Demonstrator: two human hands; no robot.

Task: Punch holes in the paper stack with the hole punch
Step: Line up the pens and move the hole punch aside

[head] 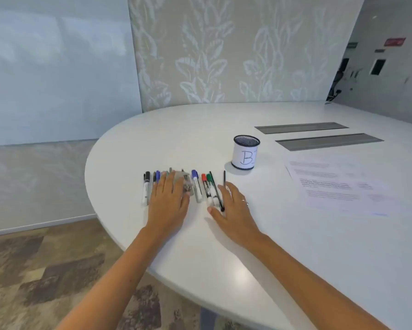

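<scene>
A printed paper stack (338, 186) lies flat on the white table (259, 246), to the right. A small metal hole punch (187, 184) sits in a row of markers and pens (206, 186) near the table's left edge. My left hand (168, 201) lies flat, palm down, over the left part of that row, its fingers partly covering the punch. My right hand (233, 208) rests flat on the table at the right end of the row, fingers apart, touching a black pen. Neither hand grips anything.
A black mesh pen cup (246, 152) with a white label marked "B" stands behind the markers. Two grey cable hatches (328, 141) are set into the table further back. The table's curved edge runs close on the left, floor beyond it.
</scene>
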